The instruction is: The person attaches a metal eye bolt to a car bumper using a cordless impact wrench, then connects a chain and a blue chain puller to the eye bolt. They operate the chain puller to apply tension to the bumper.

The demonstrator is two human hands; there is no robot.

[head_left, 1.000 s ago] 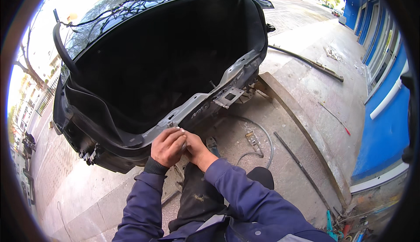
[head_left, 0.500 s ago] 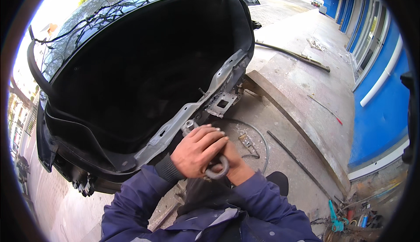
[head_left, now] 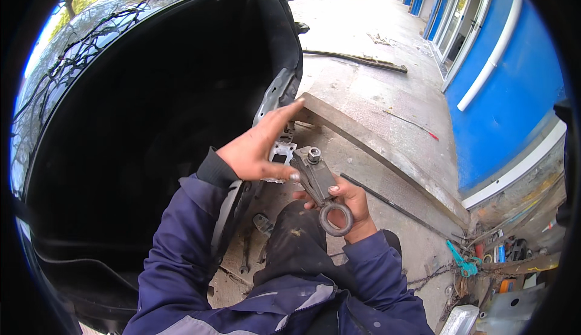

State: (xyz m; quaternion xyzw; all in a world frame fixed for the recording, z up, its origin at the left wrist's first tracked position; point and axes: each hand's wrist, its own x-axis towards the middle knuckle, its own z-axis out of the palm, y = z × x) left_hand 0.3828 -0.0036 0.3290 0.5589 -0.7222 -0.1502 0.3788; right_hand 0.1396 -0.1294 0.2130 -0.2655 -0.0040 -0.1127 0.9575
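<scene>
Head view: at far left, dark wires [head_left: 91,44] are trailing over the glass of a car [head_left: 151,111], whose black-lined opening is taking up most of that side. On the ground near the car's lower edge, a wrench [head_left: 244,253] is lying close to the person's dark-clad leg [head_left: 296,232]. Above it, the left hand [head_left: 257,147] is reaching in from its blue sleeve, holding nothing in its palm; its fingers are stretching out open toward the upper right, and its thumb is pointing right, its tip just beside the clamp, though whether they are touching I cannot tell. Behind this hand, a ragged pale bracket [head_left: 284,147] on the car is partly showing.

The metal clamp [head_left: 321,174] is hanging tilted in front of the person, above the leg, its bolt [head_left: 314,155] sitting at the upper end and its ring [head_left: 336,232] at the lower. The right hand [head_left: 357,208] is gripping it from the right, the thumb pressing on its side and the fingers curling underneath.

Farther right, a pole [head_left: 363,60] is lying on the pavement, a long beam [head_left: 387,147] is slanting down from the car, and a thin rod [head_left: 399,204] is running below the beam. A red-ended rod [head_left: 417,124] is lying beyond it. At lower right, a teal tool [head_left: 465,263] is resting among other tools. A white pipe [head_left: 493,56] is running down the blue wall [head_left: 520,105].
</scene>
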